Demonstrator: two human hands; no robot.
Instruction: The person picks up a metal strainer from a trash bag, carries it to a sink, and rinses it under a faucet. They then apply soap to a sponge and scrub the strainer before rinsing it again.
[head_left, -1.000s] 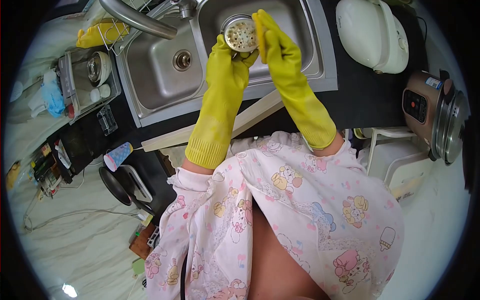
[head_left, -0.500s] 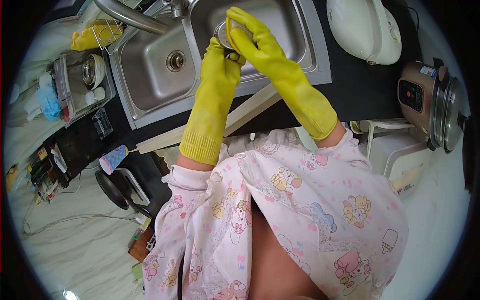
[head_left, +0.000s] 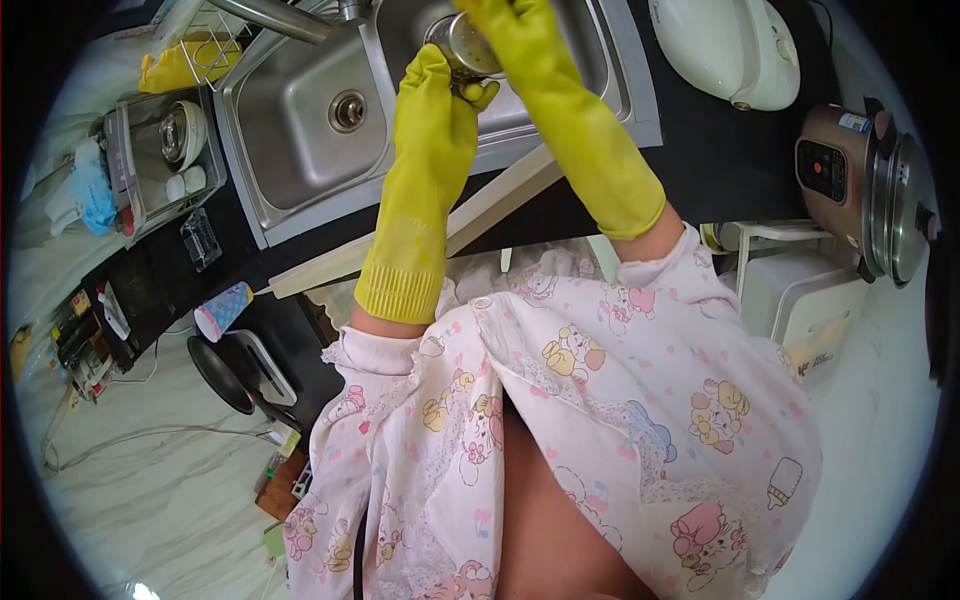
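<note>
Both my hands wear long yellow rubber gloves. My left hand [head_left: 437,95] is closed around a small perforated metal strainer [head_left: 466,46], holding it tilted over the right sink basin [head_left: 405,22]. Fingers and thumb grip its lower side, and its shiny wall with small holes faces up. Right beside the strainer, at the top edge of the view, is my right hand [head_left: 522,40]. Its fingers are bent and partly cut off by the frame, so what they hold is hidden.
A steel faucet [head_left: 270,16] reaches over the left basin [head_left: 300,125] with its drain. On the left stand a dish rack [head_left: 150,215] with bowls and a patterned cup [head_left: 223,311]. To the right are a white appliance [head_left: 715,50] and a brown cooker [head_left: 825,172].
My right hand has moved up and away from the strainer, taking the yellow-edged scrubbing pad out of sight. More of the strainer's side shows now. My left hand keeps its grip.
</note>
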